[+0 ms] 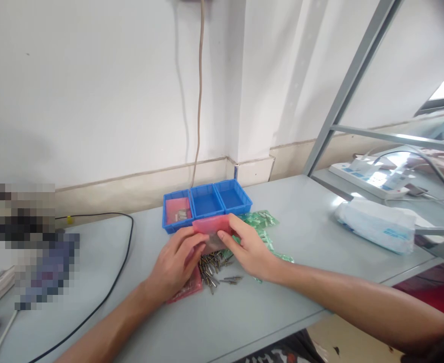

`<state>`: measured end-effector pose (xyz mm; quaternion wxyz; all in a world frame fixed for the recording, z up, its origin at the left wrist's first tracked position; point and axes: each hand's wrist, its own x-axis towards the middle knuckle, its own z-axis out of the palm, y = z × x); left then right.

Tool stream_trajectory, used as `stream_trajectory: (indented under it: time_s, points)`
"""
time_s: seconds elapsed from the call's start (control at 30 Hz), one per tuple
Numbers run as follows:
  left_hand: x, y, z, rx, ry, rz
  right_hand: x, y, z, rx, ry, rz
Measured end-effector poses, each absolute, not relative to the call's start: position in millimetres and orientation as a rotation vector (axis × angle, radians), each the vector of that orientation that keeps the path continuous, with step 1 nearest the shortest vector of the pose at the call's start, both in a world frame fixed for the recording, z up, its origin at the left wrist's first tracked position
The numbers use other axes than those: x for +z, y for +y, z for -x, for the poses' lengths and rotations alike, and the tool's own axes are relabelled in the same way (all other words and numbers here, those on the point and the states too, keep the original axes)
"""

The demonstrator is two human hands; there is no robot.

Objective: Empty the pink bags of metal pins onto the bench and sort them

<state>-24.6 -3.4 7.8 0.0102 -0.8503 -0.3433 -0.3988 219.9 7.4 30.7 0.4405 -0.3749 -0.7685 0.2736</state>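
Between both hands, above the table, is a small pink plastic bag (211, 223). My left hand (174, 257) pinches its left side, and my right hand (250, 247) grips its right side with the thumb on its front. Something greyish shows at the bag's lower part, too unclear to name. Under the hands lies a heap of small metal pins (210, 269), with a few loose ones to the right. Another pink bag (191, 290) lies partly beneath my left hand. Green plastic bags (261, 219) are spread beside and behind my right hand.
Behind the hands stands a blue tray (234, 195) with three compartments; the left one holds a pink bag (178, 209) with small parts. A white and blue plastic package (376, 224) lies at right, near a metal frame (352, 85). A black cable (125, 262) curves across the left.
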Motion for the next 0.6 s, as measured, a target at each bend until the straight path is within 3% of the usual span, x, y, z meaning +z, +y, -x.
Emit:
stream_trajectory:
  time_s: [0.27, 0.6]
  points:
    - [8.8, -0.2, 26.0, -1.121, -1.015, 2.572, 28.4, 11.0, -217.8, 1.059, -1.67, 0.845]
    - [16.2, 0.5, 22.9, -1.181, -1.186, 2.452, 24.8, 12.0, -216.5, 1.148, -1.584, 0.858]
